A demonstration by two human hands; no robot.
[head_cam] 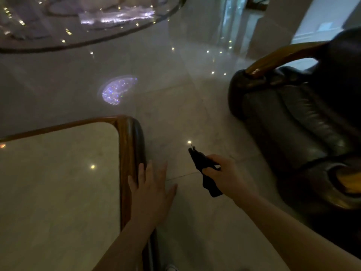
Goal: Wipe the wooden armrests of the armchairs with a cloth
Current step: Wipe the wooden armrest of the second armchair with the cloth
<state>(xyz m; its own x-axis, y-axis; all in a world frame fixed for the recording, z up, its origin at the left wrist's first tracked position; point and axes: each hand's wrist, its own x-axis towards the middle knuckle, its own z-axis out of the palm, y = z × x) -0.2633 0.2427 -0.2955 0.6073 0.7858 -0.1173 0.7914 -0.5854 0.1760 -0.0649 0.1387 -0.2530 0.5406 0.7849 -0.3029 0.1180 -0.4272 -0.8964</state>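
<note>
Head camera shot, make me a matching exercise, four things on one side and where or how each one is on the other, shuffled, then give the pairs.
Things:
1. left hand
2. right hand
3. dark cloth
4. wooden armrest

Descriptions:
A. curved, on the dark leather armchair at right
B. fingers spread, at the table's wooden edge
C. hanging over the floor from a grip
D. closed around the cloth

Pairs: 1-B, 2-D, 3-C, 4-A
</note>
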